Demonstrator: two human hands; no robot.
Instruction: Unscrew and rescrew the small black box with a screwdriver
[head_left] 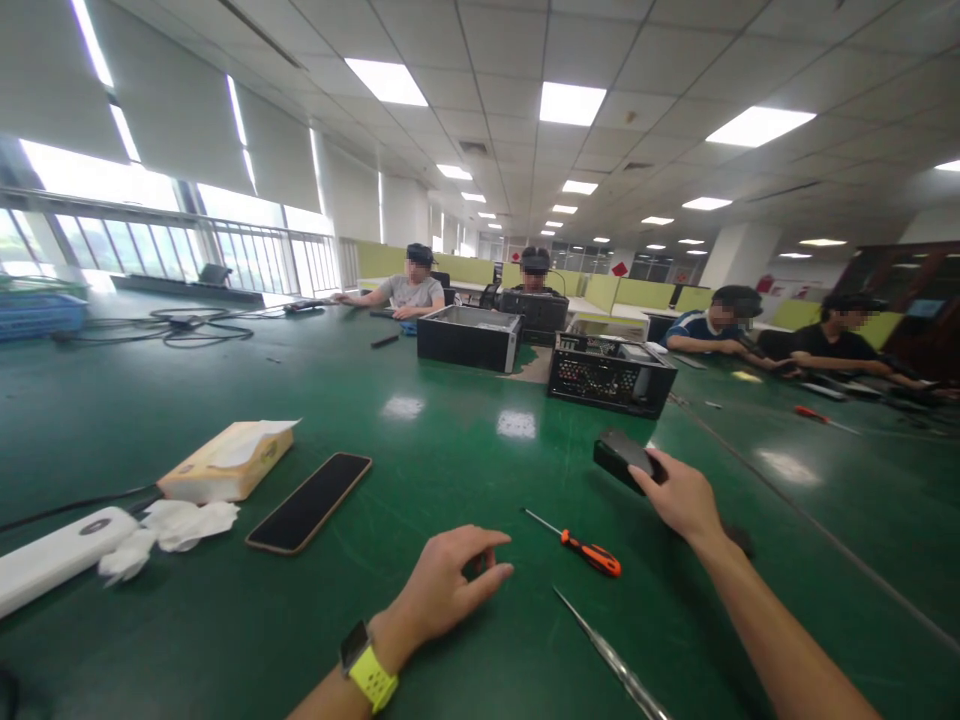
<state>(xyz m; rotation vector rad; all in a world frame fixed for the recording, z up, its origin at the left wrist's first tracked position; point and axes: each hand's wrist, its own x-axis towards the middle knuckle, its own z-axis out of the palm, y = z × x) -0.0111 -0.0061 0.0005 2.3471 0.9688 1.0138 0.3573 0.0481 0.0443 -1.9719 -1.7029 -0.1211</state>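
My right hand [681, 497] grips a small black box-shaped object [621, 458] with a smooth top, held over the table on the right; I cannot make out its exact kind. The thumb lies along its near side. My left hand [450, 578], with a yellow-strapped watch [366, 668] at the wrist, is open, thumb and forefinger apart and nothing between them. Between the hands lies an orange-and-black screwdriver [592, 554], its tip pointing away to the left. Closer in rests a slim silver pointed tool [611, 660]. A dark thing shows partly behind my right forearm.
A phone [309, 503], a tissue pack [225, 465], crumpled tissues [187, 525] and a long white device [64, 560] lie left. Open black computer cases [611, 378] stand ahead on the green table [337, 400]. Cables [180, 325] are coiled at far left. Several people sit beyond.
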